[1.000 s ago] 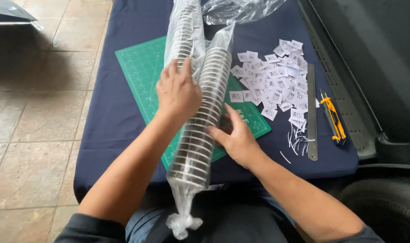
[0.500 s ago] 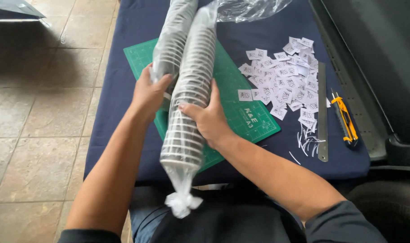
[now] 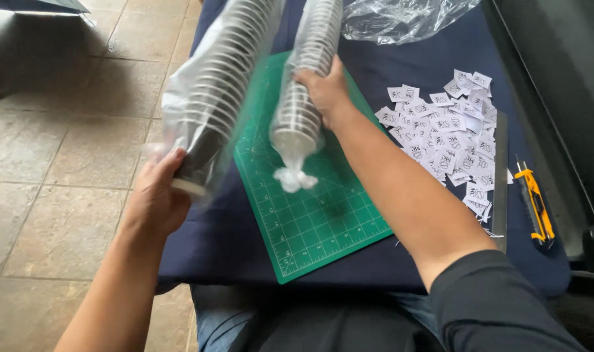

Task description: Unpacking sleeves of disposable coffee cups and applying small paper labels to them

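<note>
Two bagged cup stacks are held apart: left hand (image 3: 155, 202) grips the left stack (image 3: 215, 91); right hand (image 3: 324, 90) grips the right stack (image 3: 307, 78) above the cutting mat (image 3: 316, 215).

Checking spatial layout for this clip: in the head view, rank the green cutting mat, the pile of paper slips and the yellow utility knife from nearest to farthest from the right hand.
From the right hand:
1. Green cutting mat, directly beneath it.
2. Pile of paper slips, to its right on the blue cloth.
3. Yellow utility knife, at the far right edge.
</note>
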